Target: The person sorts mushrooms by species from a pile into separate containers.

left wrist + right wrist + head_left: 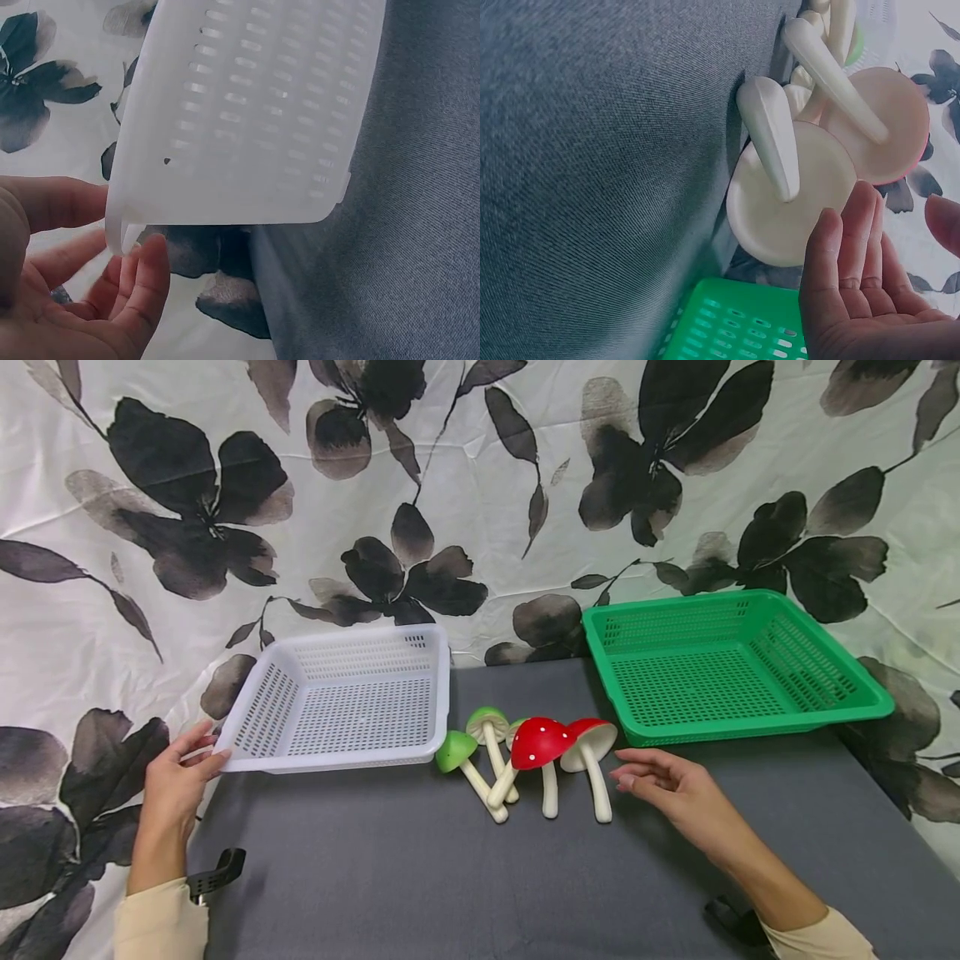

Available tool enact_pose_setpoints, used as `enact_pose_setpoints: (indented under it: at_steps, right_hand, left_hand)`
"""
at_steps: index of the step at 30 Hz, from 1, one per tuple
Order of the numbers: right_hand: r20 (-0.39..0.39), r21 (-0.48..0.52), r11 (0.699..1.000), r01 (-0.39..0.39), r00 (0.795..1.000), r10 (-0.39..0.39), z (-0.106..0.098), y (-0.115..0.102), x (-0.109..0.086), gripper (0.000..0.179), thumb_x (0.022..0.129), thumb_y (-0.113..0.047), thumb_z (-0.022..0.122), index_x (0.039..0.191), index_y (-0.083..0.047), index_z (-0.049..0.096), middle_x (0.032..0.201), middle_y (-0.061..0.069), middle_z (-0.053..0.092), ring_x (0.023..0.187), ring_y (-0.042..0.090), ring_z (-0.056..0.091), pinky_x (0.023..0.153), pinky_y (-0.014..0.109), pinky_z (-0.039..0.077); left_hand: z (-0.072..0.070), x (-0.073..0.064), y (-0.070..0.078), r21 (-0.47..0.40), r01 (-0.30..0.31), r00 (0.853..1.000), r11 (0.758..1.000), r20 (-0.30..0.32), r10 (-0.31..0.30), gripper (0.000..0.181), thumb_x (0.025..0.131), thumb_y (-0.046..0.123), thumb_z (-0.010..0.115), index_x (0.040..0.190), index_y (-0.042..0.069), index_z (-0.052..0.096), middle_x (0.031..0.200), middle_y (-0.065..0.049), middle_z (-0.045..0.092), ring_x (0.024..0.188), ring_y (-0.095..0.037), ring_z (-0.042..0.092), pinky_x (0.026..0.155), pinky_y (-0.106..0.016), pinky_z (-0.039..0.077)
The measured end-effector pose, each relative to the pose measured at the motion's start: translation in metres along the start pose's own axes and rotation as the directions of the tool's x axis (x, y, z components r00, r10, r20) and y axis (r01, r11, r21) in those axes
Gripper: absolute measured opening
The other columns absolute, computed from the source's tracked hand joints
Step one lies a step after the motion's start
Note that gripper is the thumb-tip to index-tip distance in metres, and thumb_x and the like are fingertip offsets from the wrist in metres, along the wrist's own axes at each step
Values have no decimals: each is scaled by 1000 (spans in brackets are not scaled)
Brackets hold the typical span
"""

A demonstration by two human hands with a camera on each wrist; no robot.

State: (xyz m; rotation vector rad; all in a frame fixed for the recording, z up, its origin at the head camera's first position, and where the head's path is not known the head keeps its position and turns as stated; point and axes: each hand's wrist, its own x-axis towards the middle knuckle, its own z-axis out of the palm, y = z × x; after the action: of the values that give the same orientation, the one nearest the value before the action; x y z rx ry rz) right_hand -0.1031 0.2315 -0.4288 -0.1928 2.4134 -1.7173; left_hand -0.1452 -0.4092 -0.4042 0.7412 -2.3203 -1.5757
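Note:
At the left, my left hand (pixel 174 777) holds the front left corner of a white plastic basket (pixel 337 768), its thumb and fingers about the rim (pixel 116 217) in the left wrist view. Toy mushrooms lie bunched on the table to the right of that basket: green-capped ones (pixel 455 750) on the left and red-capped ones with white dots (pixel 542 742) on the right. Just right of the rightmost red mushroom (pixel 598 785), my right hand (pixel 667 785) hovers with relaxed fingers, holding nothing. In the right wrist view its fingers (pixel 859 247) are close to a pale cap underside (pixel 772 225).
A green plastic basket (pixel 750 731) stands at the back right, behind my right hand. Grey cloth (pixel 420 877) covers the table. A white floral sheet (pixel 525 485) hangs behind it.

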Motion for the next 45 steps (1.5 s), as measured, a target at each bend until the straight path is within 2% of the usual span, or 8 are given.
enact_pose_setpoints:
  at_steps: [3,7,15,19,27,36,40,45]
  right_hand:
    - [4,29,1000,10,1000,-10,0,2,2,45,101,-26,65,139,-4,56,124,22,67,108,25,71,91,29,55]
    - [11,46,999,15,1000,-16,1,4,3,45,102,-26,63,139,-3,56,124,23,67,108,25,70,92,30,55]
    - [23,46,999,21,999,-22,2,8,5,43,103,-28,61,138,-4,56,126,25,66,109,28,69,93,32,55]
    - [27,52,998,27,999,-28,1,9,5,43,103,-28,61,138,-4,56,126,25,66,109,28,69,93,32,55]
    - [33,54,998,34,999,-36,1,9,5,43,104,-27,60,139,-2,56,125,24,67,109,27,69,91,28,55]
    - [36,49,998,27,999,-29,0,8,5,43,103,-28,60,138,-3,57,126,24,67,109,28,68,91,27,55]
    - [39,53,998,22,999,-24,0,9,6,44,103,-28,60,139,-3,56,127,25,66,110,29,68,92,30,55]
    - [41,55,998,25,999,-28,1,11,7,43,103,-28,61,139,-4,57,129,24,66,110,27,68,94,32,55]
  left_hand:
    - [-2,1,-1,-106,43,999,993,33,-40,65,92,3,71,152,7,46,106,11,55,87,0,56,66,-10,51]
    - [-3,3,-3,-196,69,995,978,84,-53,62,92,2,71,149,0,48,105,11,58,85,2,61,68,-12,52]
    - [-7,9,-7,-353,128,983,927,169,-72,58,89,3,76,144,6,57,117,5,61,95,-3,64,73,-16,55]
    - [-8,9,-10,-416,109,983,903,179,-36,53,88,-3,75,139,6,62,108,10,66,94,-3,66,73,-16,55]
    - [-7,8,-12,-557,75,983,827,179,31,48,86,-14,70,131,2,67,104,7,73,92,-5,70,73,-19,57]
    - [-7,3,-12,-670,147,980,728,201,-12,39,89,-16,65,121,4,74,102,3,76,90,-10,71,73,-22,57]
    - [-5,2,-12,-691,137,984,710,177,-17,36,88,-18,65,114,4,77,102,1,76,90,-11,71,72,-23,57]
    - [-5,1,-15,-709,133,986,692,166,-20,42,88,-18,65,125,1,71,103,0,76,93,-11,71,75,-23,56]
